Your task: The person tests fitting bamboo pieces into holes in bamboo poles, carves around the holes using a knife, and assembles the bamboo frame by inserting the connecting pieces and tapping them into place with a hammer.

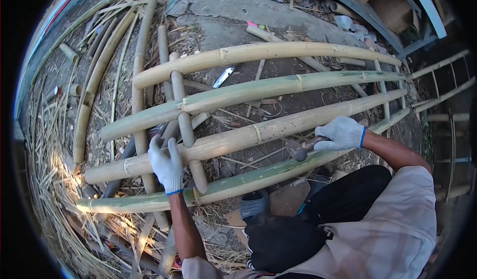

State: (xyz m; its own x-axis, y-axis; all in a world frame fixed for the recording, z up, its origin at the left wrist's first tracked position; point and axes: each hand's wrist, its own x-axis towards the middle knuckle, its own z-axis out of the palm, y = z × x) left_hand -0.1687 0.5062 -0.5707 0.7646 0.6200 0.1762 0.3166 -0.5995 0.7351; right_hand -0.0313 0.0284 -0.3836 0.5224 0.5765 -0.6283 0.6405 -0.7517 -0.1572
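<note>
My left hand (166, 164), in a white knit glove, rests at the third long bamboo pole (223, 143), its fingers apart. Close beside it, a short bamboo crosspiece (186, 127) passes through the long poles. My right hand (341, 133), gloved alike with a blue cuff edge, is closed around the handle of a hammer (299, 152). The hammer's dark head hangs between the third pole and the greenish nearest pole (268, 174). Farther off lie a green-tinged pole (248, 89) and a pale pole (233, 55), roughly parallel.
Loose bamboo poles (92, 100) and split strips (54, 179) cover the ground at left. A shiny blade-like object (223, 77) lies between the far poles. A ladder-like bamboo frame (442, 80) stands at right. Cardboard boxes (392, 10) sit at the back right.
</note>
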